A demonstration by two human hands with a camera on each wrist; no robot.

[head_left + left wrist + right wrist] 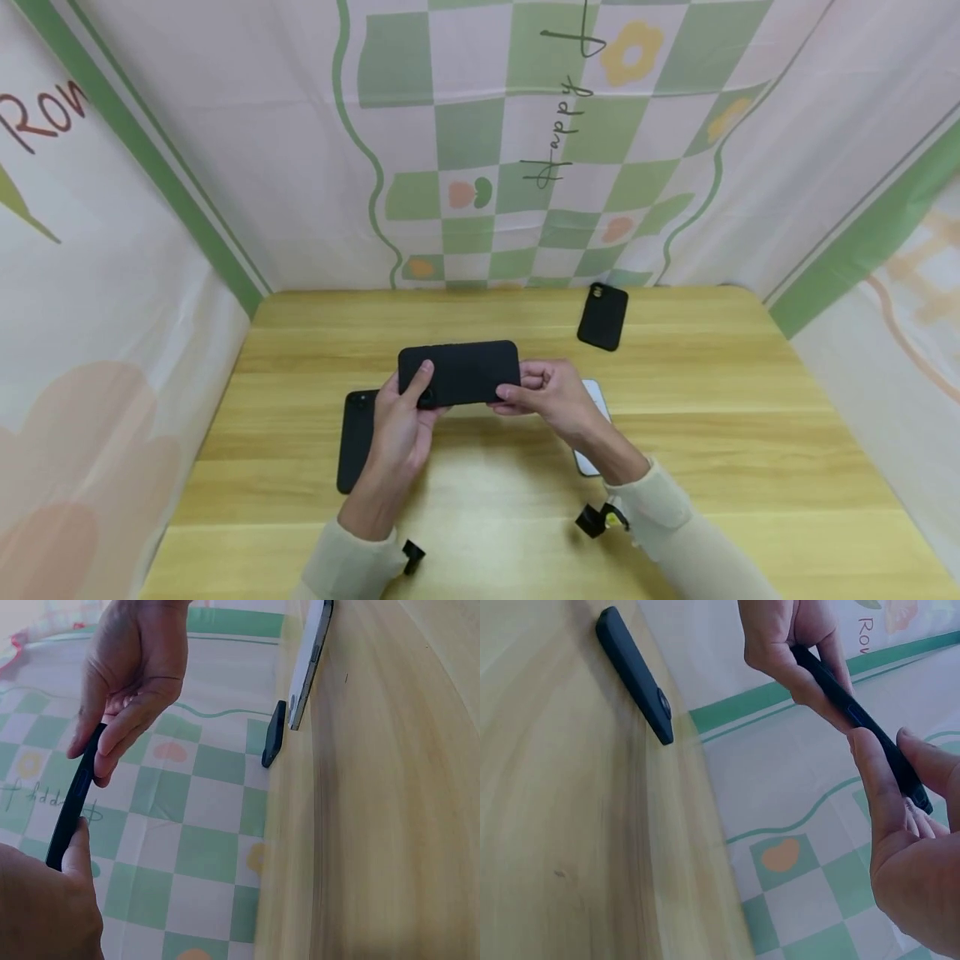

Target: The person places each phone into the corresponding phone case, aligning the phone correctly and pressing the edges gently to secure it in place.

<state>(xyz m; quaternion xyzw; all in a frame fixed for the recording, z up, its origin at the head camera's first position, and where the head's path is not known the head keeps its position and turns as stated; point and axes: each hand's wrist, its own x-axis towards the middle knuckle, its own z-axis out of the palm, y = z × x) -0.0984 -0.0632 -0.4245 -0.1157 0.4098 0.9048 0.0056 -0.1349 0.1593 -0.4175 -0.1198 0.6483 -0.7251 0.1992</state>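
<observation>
Pale fabric walls (262,150) are kinda boxing in a light wood-grain table (750,467) on three sides; green checks (467,133) and little flowers (612,58) are running up the back, green bands (141,150) lining the corners.

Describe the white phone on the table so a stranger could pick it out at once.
Start at the wooden table and find the person's right hand. The white phone lies flat there, partly hidden by that hand's forearm. Its white colour sets it apart from the black phone-shaped piece farther back and the held black slab.
</observation>
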